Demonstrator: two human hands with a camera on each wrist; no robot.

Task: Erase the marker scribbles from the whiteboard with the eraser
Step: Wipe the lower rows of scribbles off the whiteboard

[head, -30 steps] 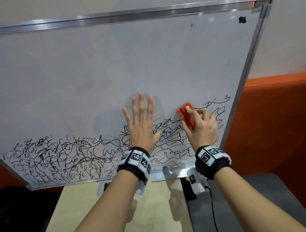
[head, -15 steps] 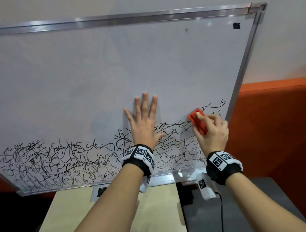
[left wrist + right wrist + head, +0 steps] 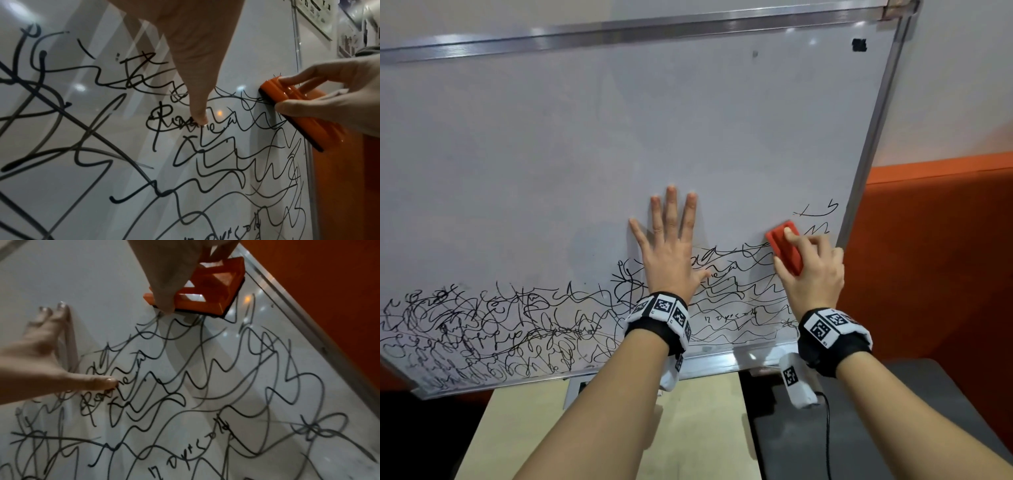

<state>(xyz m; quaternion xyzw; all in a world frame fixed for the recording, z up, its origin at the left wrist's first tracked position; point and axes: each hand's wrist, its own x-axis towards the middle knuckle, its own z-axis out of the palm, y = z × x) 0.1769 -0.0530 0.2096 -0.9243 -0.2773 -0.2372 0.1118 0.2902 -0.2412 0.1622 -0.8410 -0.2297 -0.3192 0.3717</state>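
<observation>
counter: pale wood counter [image 3: 698, 421] right under the board's bottom edge, with a dark grey surface [image 3: 893, 411] next to it on the right and a black cable [image 3: 827, 431] trailing over that
left hand: left hand [image 3: 671, 260] flat on the board, fingers [image 3: 671, 209] straight and spread, thumb tip sitting on the scribbles, holding nothing
right hand: right hand [image 3: 813, 274] curled round the eraser, thumb on one long side, fingers [image 3: 292, 79] on the other, pressing it to the board
eraser: red-orange eraser [image 3: 784, 248], dark pad flat against the board, tilted, at the top edge of the scribble patch near the board's right frame
scribbles: black marker scribbles [image 3: 482, 329] all across the bottom strip of the board, densest at lower left, wavy lines between the two hands, a couple of stray squiggles just above and right of the eraser
whiteboard: whiteboard [image 3: 619, 137] with a metal frame, upper part mostly wiped, glossy with light reflections, small black mark [image 3: 859, 45] in the top right corner
room: orange panel [image 3: 945, 240] to the right of the board, pale wall [image 3: 962, 85] above it
</observation>
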